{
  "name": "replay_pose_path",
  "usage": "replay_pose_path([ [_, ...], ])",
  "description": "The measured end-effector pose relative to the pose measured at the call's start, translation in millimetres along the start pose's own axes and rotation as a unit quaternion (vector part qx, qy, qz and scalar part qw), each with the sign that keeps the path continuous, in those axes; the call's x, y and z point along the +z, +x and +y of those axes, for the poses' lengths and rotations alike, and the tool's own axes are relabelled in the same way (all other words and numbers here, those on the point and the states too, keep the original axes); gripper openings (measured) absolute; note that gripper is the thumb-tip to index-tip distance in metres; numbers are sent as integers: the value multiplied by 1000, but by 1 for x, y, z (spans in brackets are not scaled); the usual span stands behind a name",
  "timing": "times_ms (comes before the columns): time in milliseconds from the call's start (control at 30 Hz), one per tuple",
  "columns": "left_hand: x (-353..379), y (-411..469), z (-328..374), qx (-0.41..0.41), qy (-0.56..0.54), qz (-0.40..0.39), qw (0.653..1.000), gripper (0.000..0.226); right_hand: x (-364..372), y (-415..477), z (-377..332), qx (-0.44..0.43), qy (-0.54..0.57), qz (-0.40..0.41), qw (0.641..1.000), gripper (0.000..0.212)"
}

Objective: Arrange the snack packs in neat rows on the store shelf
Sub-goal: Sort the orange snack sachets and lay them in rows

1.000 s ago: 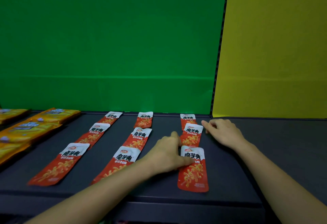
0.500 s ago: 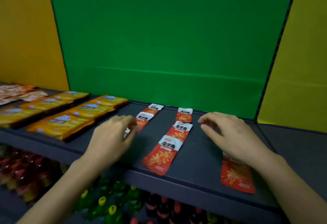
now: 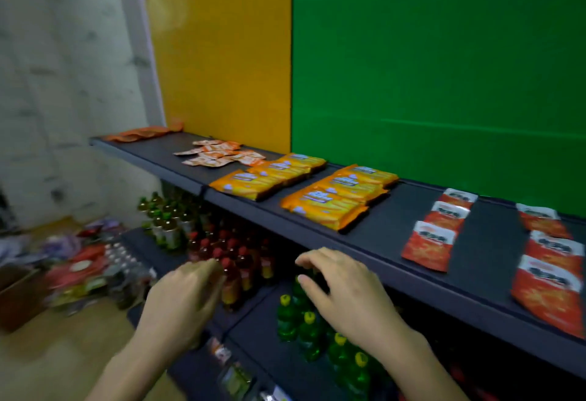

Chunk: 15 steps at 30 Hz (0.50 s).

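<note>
**Head cam: single view, angled down-left**

One head-worn wide-angle view, close to the long dark grey shelf, looking down and leftward along it. Bare forearms enter from the bottom edge. Frame is motion-blurred.

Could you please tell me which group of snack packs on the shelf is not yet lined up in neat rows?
The small pale orange sachets near the shelf's far left end: they lie scattered and overlapping, whereas the yellow-orange packs and red packs form rows.
</note>
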<state>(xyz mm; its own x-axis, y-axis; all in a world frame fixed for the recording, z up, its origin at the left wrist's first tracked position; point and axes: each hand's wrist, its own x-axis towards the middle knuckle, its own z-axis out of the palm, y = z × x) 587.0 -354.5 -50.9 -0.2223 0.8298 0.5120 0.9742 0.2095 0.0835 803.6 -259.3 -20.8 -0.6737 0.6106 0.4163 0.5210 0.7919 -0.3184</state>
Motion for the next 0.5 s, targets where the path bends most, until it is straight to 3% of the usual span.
replay_pose_path([
  [233,-19,-50,-124,-136,38,-29,989,13,94,53,-76,-26,59,-59,996,29],
  [500,-18,-20,-208,-151,49,0,987,10,142,139,-112,-35,55,-36,997,28],
])
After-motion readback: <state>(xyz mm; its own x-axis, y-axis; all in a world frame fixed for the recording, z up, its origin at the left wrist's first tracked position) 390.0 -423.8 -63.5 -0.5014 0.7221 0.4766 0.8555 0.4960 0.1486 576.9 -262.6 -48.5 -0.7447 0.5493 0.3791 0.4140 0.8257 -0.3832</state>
